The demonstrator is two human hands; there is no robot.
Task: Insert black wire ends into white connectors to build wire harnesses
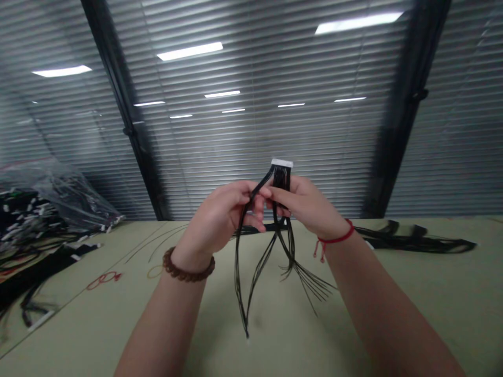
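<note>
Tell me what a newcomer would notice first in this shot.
A white plug with black wires stands out at the centre, held up by the left hand and right hand. At the far left of the table, a heap of black cables lies by a clear plastic bag.

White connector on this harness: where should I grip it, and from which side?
Probably best to pinch the white connector at its two short ends, coming from above. This narrow bar sits atop the black wires, which leave its underside, and the right hand holds those wires just below it, so only the top and ends look free.
</note>
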